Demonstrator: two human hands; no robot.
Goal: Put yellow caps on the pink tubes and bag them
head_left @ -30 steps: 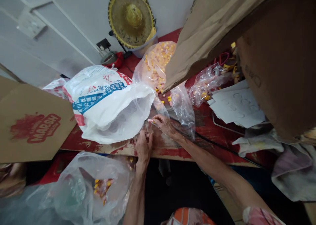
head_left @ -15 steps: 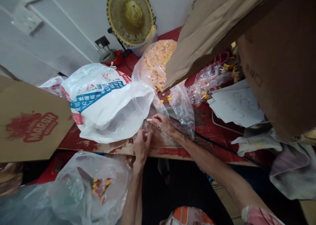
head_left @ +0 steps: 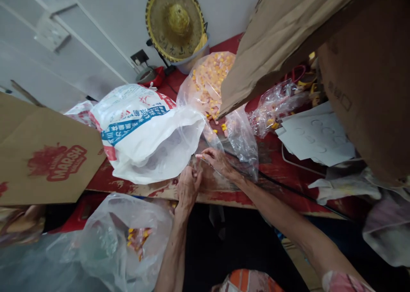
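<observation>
Above the table edge, my right hand (head_left: 216,160) pinches a small pink piece with a yellow-orange part (head_left: 200,156) between thumb and fingertips. Just left of it and lower, my left hand (head_left: 188,181) is closed with curled fingers; what it holds, if anything, is hidden. Close by on the left lies a large white printed sack (head_left: 153,155), its mouth open toward my hands. Behind my right hand a clear plastic bag (head_left: 208,80) is full of small pink and yellow pieces, some loose at its mouth. Below left, another clear bag (head_left: 124,210) holds similar pieces (head_left: 139,240).
Cardboard flaps (head_left: 275,44) overhang the right side. A printed carton (head_left: 48,155) stands at the left. White papers (head_left: 315,134) and a cloth (head_left: 346,187) lie right on the red worn table (head_left: 278,181). A straw hat (head_left: 176,22) leans at the back.
The whole view has shifted slightly, with things appearing farther right. My hands keep nearly the same place and grip, the right one still pinching the pink piece.
</observation>
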